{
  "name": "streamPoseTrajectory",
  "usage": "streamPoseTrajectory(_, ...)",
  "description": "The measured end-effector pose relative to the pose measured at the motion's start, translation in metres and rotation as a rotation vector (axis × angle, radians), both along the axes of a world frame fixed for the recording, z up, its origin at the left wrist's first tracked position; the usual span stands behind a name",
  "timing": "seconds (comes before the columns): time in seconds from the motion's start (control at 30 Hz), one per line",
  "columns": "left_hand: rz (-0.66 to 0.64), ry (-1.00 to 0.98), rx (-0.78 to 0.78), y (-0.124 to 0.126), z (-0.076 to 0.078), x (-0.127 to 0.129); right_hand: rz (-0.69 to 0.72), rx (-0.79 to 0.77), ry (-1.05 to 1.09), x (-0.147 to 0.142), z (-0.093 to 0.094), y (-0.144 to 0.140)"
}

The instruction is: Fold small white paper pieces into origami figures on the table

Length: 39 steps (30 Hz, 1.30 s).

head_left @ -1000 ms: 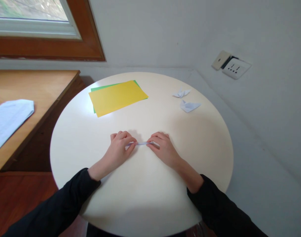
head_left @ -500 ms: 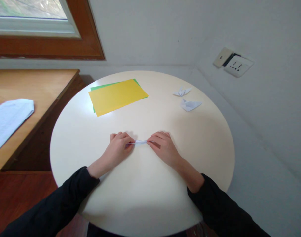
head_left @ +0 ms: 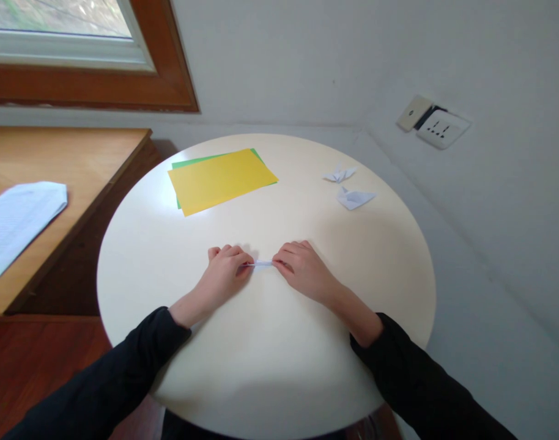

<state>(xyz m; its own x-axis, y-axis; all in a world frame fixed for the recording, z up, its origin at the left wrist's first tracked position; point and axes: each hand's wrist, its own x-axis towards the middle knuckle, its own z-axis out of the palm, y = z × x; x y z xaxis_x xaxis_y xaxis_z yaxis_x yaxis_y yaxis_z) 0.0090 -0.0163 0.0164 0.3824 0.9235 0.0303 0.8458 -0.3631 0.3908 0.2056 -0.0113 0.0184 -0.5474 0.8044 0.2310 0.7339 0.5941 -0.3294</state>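
Note:
A small folded piece of white paper [head_left: 262, 263] lies flat on the round cream table [head_left: 261, 360], near its middle. My left hand [head_left: 225, 274] pinches its left end and my right hand [head_left: 303, 270] pinches its right end. Both hands rest on the tabletop with fingers curled, and only a short strip of the paper shows between them. The rest of the piece is hidden under the fingers.
A yellow sheet [head_left: 221, 179] lies on a green sheet [head_left: 181, 165] at the table's far left. Two folded white paper figures [head_left: 340, 175] [head_left: 354, 198] sit at the far right. A wooden desk [head_left: 73, 165] with a printed paper [head_left: 18, 217] stands left. A wall socket [head_left: 440, 127] is at right.
My two hands have drawn slightly closer together, so less of the white paper shows between them. The view has shifted a little.

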Motion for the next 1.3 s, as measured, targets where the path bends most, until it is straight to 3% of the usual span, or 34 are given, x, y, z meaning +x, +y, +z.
streamPoseTrajectory(0.37,-0.008,-0.133,0.094,-0.004,-0.018,-0.006,0.024,-0.071,-0.033,0.005,-0.001,0.005)
streamPoseTrajectory(0.77,-0.019,-0.169,0.093,-0.004,-0.019,-0.007,-0.018,-0.030,-0.036,0.004,-0.004,0.002)
streamPoseTrajectory(0.97,-0.014,-0.169,0.091,-0.005,-0.018,-0.007,-0.135,-0.018,0.038,0.004,-0.003,0.000)
streamPoseTrajectory(1.3,-0.012,-0.182,0.088,-0.004,-0.021,-0.007,-0.049,-0.092,0.090,0.002,-0.007,0.002)
